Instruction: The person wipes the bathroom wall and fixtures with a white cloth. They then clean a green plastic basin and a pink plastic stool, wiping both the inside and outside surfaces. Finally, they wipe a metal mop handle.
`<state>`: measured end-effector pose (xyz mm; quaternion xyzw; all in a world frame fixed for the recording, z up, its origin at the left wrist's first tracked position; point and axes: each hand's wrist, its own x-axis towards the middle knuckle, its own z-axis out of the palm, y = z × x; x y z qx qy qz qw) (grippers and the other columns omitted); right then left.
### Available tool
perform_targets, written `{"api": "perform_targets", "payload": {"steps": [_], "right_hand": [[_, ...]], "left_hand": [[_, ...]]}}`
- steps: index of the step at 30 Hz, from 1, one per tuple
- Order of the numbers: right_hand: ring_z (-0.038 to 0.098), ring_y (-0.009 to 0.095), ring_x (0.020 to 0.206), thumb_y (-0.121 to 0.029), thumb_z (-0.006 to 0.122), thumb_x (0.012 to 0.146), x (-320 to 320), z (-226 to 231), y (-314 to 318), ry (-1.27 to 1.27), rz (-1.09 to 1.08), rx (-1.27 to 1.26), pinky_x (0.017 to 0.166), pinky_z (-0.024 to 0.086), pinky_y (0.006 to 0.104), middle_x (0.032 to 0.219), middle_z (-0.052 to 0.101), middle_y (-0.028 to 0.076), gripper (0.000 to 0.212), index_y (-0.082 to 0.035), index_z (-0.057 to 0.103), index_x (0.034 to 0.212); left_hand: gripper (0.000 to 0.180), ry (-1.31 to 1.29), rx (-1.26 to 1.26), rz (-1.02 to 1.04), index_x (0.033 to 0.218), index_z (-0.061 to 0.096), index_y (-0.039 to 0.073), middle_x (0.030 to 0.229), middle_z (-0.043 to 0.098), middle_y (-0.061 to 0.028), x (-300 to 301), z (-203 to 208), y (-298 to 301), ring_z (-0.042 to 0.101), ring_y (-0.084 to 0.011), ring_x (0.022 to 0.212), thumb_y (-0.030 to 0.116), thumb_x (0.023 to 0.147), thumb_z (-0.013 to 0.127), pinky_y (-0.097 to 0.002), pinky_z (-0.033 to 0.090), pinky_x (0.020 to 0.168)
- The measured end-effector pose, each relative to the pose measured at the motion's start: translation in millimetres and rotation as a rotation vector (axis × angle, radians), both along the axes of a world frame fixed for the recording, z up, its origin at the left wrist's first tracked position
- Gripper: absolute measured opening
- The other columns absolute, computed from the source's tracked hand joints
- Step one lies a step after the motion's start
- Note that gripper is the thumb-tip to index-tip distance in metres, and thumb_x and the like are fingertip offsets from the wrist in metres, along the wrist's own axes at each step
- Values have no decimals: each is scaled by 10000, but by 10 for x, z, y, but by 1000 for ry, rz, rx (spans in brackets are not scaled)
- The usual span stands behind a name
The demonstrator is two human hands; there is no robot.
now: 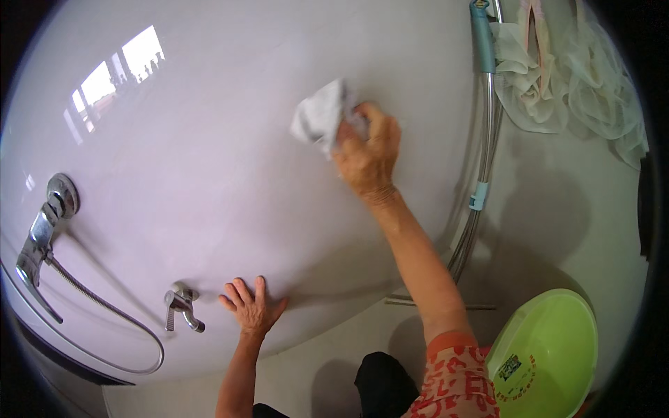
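Note:
A crumpled white cloth [318, 115] is gripped in my right hand [369, 150] and pressed to the glossy pale wall [230, 174]. The fingers curl around one end of it, and the cloth's edges look slightly blurred. Lower down, my left hand [253, 306] lies flat on the same wall with its fingers spread, holding nothing. Just left of that hand, a small chrome tap [184, 306] sticks out of the wall.
A chrome shower mixer [45, 233] with a metal hose [104, 305] is at the left. Mop poles [486, 132] lean in the right corner, beside hanging sheer mesh fabric [599, 76]. A lime-green basin [547, 348] stands at the lower right.

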<state>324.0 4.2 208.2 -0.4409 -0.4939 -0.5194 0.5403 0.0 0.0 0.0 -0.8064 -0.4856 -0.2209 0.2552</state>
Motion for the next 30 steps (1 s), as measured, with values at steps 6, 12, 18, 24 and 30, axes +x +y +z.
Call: {"api": "perform_targets", "payload": {"steps": [6,12,18,24,30], "right_hand": [[481,359,1037,-204,683,801,943,-101,21,426,-236,50,854,405,467,1169,502,171,289,-50,613,1034],[414,364,1092,-264,556,892,762,-44,-68,845,-157,-108,853,421,475,1203,410,202,441,-104,491,1298],[400,370,1087,-155,604,830,-234,133,81,564,-194,-67,822,415,476,1209,372,193,467,-162,525,1291],[429,346,1058,-95,664,792,-1173,319,112,143,-129,-11,826,392,460,1143,467,160,474,-216,576,1241],[451,276,1008,-222,671,780,-2004,-78,36,-96,108,-59,724,339,434,1112,483,64,286,-338,668,1041]], "left_hand": [[888,-26,-1,-39,1233,423,127,1281,303,-303,61,116,-66,239,-507,1227,530,526,780,-694,165,934],[862,-40,-44,-86,1242,439,193,1267,316,-253,58,149,-113,272,-472,1191,506,521,791,-681,198,914],[870,-17,-75,-164,1299,407,222,1271,323,-215,-17,299,-160,295,-424,1179,460,553,786,-612,258,870],[962,-3,-95,-232,1401,336,223,1372,287,-231,-63,407,-246,288,-421,1224,397,570,788,-622,252,919],[974,-79,-139,-238,1457,277,210,1493,182,-238,-151,334,-449,191,-426,1366,308,634,789,-623,220,1033]]}}
